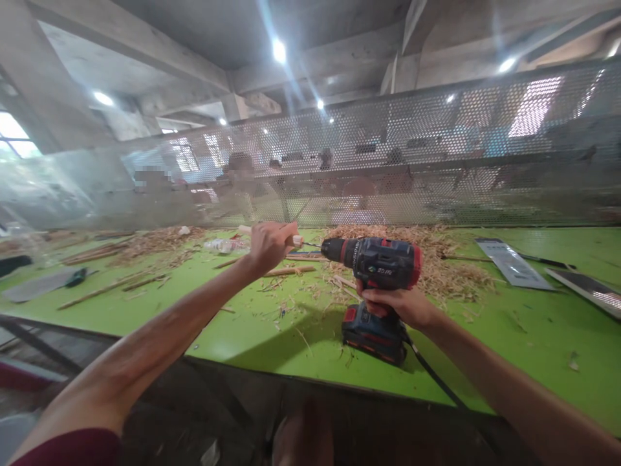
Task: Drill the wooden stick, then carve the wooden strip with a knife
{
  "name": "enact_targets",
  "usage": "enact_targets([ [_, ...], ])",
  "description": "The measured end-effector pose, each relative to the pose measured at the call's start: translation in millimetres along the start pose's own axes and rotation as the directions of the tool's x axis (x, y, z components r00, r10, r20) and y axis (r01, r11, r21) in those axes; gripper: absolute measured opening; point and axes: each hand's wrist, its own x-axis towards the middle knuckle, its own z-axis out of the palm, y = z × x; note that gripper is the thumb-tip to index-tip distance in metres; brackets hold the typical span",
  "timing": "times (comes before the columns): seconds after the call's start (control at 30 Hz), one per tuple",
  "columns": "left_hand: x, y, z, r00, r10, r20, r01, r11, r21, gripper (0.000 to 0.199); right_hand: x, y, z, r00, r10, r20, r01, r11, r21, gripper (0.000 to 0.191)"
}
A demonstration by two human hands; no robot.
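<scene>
My right hand [395, 305] is wrapped round the grip of a cordless drill [383, 264], dark blue and black with red parts. The drill points left, and its battery base is just over the green table. A thin bit runs from the chuck to the end of a pale wooden stick [295, 241]. Whether the bit has entered the wood I cannot tell. My left hand [272, 244] is closed round that stick, whose other end shows left of the fist. An orange-pink piece, perhaps a cloth or pad, shows at the fingers.
Wood shavings [436, 265] lie heaped behind the drill, with another pile [160, 244] at the left. Several sticks [101, 288] and a clear plastic bottle [226, 246] rest on the green table [233, 336]. A flat packet [512, 262] lies right. A perforated metal screen [388, 155] stands behind; people show dimly through it.
</scene>
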Motion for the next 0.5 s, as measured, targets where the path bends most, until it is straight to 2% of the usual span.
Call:
enact_targets([
  [0.2, 1.4, 1.0, -1.5, 1.0, 0.01, -0.009, -0.01, 1.0, -0.002, 0.027, 0.0, -1.4, 0.5, 1.0, 0.011, 0.001, -0.011, 1.0, -0.008, 0.027],
  [0.5, -2.4, -1.0, -0.1, 0.996, -0.043, 0.072, 0.044, 0.999, -0.016, 0.026, 0.9, -1.7, -0.1, 1.0, 0.014, 0.014, -0.013, 1.0, -0.023, 0.025],
])
